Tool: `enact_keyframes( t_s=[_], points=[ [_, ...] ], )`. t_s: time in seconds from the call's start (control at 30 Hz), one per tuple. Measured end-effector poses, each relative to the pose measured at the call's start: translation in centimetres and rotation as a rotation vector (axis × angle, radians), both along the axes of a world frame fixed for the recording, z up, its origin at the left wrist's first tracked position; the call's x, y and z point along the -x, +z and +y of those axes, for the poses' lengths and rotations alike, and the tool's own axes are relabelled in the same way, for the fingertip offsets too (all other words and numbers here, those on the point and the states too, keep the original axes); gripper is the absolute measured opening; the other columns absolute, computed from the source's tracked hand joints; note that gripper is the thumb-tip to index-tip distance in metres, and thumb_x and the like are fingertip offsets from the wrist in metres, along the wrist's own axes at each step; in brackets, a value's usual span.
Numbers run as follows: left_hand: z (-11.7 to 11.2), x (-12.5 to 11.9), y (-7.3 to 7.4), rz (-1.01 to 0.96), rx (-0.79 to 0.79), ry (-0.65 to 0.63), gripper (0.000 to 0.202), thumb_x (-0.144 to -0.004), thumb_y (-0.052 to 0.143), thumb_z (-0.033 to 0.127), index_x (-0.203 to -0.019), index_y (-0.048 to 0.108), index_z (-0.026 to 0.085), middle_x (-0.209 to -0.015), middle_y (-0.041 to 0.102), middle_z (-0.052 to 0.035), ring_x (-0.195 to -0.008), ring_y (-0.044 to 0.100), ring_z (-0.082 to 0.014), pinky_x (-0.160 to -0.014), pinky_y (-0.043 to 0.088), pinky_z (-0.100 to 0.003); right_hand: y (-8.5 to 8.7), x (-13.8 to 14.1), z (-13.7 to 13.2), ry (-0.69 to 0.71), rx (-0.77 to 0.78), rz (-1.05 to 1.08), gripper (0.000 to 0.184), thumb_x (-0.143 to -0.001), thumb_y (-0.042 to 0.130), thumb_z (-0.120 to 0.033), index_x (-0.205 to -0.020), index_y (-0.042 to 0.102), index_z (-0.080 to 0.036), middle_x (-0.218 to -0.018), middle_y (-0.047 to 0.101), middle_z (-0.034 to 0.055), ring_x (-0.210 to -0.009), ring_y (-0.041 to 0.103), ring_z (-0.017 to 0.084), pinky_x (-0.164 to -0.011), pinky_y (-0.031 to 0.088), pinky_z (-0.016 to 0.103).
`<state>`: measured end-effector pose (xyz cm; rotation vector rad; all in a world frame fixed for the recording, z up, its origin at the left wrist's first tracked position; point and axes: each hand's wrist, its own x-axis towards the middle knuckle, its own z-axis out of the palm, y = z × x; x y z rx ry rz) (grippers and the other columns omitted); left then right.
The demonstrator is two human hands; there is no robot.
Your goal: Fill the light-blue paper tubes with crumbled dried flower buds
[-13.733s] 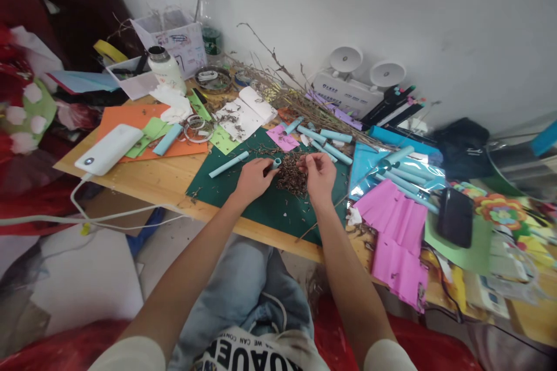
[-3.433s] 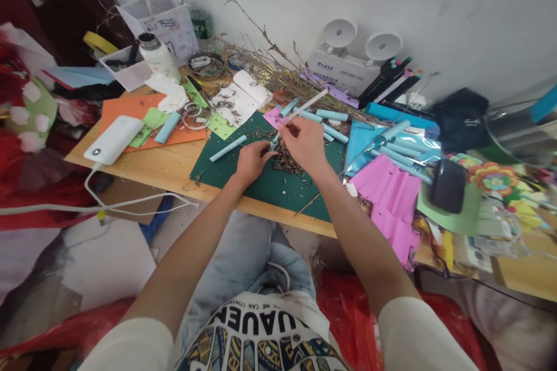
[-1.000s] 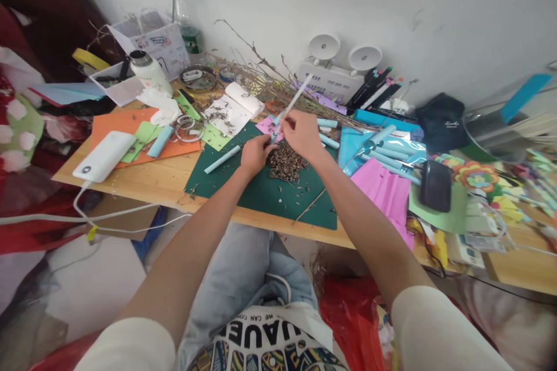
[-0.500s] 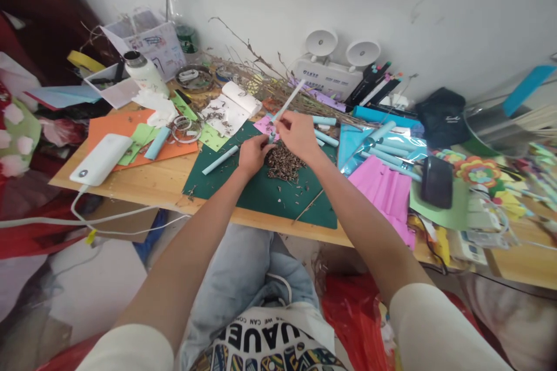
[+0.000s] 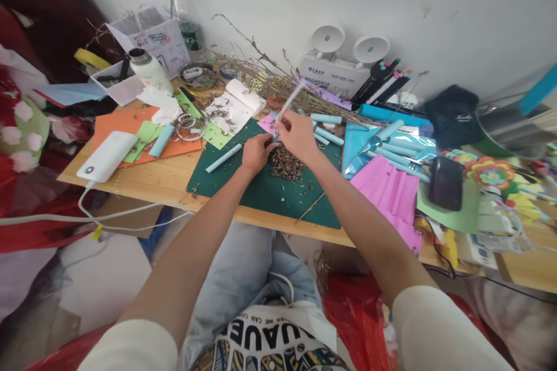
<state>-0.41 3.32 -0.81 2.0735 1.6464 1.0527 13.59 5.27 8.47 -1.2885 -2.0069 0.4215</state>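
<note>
Over the dark green mat point(image 5: 261, 188), my right hand point(image 5: 298, 134) pinches a slim white stick point(image 5: 292, 97) that slants up and to the right. Close beside it, my left hand point(image 5: 256, 153) is closed round a small light blue paper tube, mostly hidden by the fingers. The stick's lower end is at this tube; whether it is inside, I cannot tell. Just below both hands lies a heap of dry brown plant bits point(image 5: 287, 166). Another light blue tube point(image 5: 223, 158) rests on the mat left of my left hand. A pink paper piece point(image 5: 267, 122) lies behind the hands.
Dry twigs point(image 5: 261, 64) lie along the wall by a white two-lamp unit point(image 5: 335, 74). A blue packet point(image 5: 354, 148) with several tubes and pink crepe paper point(image 5: 387, 194) are at right. On the left are a white power bank point(image 5: 107, 155) and a bottle point(image 5: 150, 69).
The whole view has shifted slightly, so the table appears a little further right. Both hands keep nearly the same pose. The white stick's upper end is now blurred.
</note>
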Motion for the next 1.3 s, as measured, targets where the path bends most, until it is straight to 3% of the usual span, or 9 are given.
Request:
enact_keyframes(
  t_s=[0.63,0.77,0.87,0.93,1.03,1.17,1.3],
  points=[
    [0.0,0.0,0.0,0.002,-0.006,0.005,0.023,-0.088,0.064,0.035,-0.072,0.060,0.019,-0.071,0.063,-0.0016,-0.066,0.051,-0.0162,-0.062,0.032,-0.028,-0.4,0.0,-0.7,-0.001,0.000,0.090,0.020,-0.091,0.054,-0.031,-0.076,0.059,-0.021,-0.064,0.059,-0.0011,-0.062,0.053,0.014,-0.067,0.040,0.030],
    [0.2,-0.1,-0.3,-0.006,0.003,0.018,0.022,-0.087,0.066,0.036,-0.074,0.062,0.019,-0.073,0.065,-0.0028,-0.068,0.054,-0.0167,-0.064,0.035,-0.028,1.5,-2.2,-2.0,-0.208,-0.067,0.198,0.030,-0.098,0.042,-0.040,-0.086,0.061,-0.021,-0.070,0.061,0.0004,-0.064,0.054,0.015,-0.066,0.041,0.029],
    [0.3,-0.1,-0.6,-0.020,0.004,0.015,0.020,-0.087,0.066,0.036,-0.078,0.064,0.019,-0.075,0.066,-0.0032,-0.070,0.055,-0.0167,-0.066,0.037,-0.028,2.0,-5.1,-3.9,-0.362,0.014,0.042,0.031,-0.094,0.047,-0.038,-0.072,0.060,-0.020,-0.063,0.059,0.0009,-0.062,0.054,0.016,-0.065,0.039,0.030],
    [0.3,-0.1,-0.6,-0.035,0.012,0.011,0.019,-0.088,0.065,0.037,-0.080,0.065,0.019,-0.077,0.067,-0.0035,-0.071,0.057,-0.0170,-0.067,0.039,-0.028,1.0,-6.8,-5.3,-0.389,0.186,-0.139,0.033,-0.090,0.052,-0.033,-0.060,0.057,-0.020,-0.058,0.059,0.0015,-0.059,0.054,0.016,-0.064,0.037,0.031],
    [0.3,0.0,-0.4,-0.050,0.023,0.007,0.021,-0.089,0.063,0.039,-0.082,0.066,0.019,-0.079,0.068,-0.0039,-0.073,0.058,-0.0173,-0.068,0.040,-0.028,-2.1,-8.5,-7.0,-0.384,0.379,-0.347,0.031,-0.087,0.057,-0.034,-0.059,0.060,-0.020,-0.061,0.064,0.0044,-0.061,0.058,0.020,-0.062,0.035,0.031],
    [0.2,0.0,-0.1,-0.041,0.031,0.006,0.024,-0.089,0.062,0.041,-0.081,0.066,0.019,-0.078,0.068,-0.0039,-0.073,0.058,-0.0176,-0.067,0.040,-0.028,-4.9,-9.4,-7.7,-0.363,0.370,-0.483,0.028,-0.085,0.061,-0.036,-0.061,0.065,-0.021,-0.067,0.069,0.0091,-0.065,0.062,0.024,-0.061,0.036,0.033],
    [0.1,0.0,0.0,-0.029,0.050,0.013,0.024,-0.089,0.062,0.041,-0.082,0.066,0.019,-0.079,0.068,-0.0046,-0.073,0.057,-0.0179,-0.067,0.039,-0.028,-4.4,-9.1,-6.8,-0.423,0.249,-0.480,0.027,-0.083,0.064,-0.039,-0.063,0.067,-0.021,-0.064,0.067,0.0109,-0.064,0.061,0.025,-0.061,0.039,0.034]
  ],
)
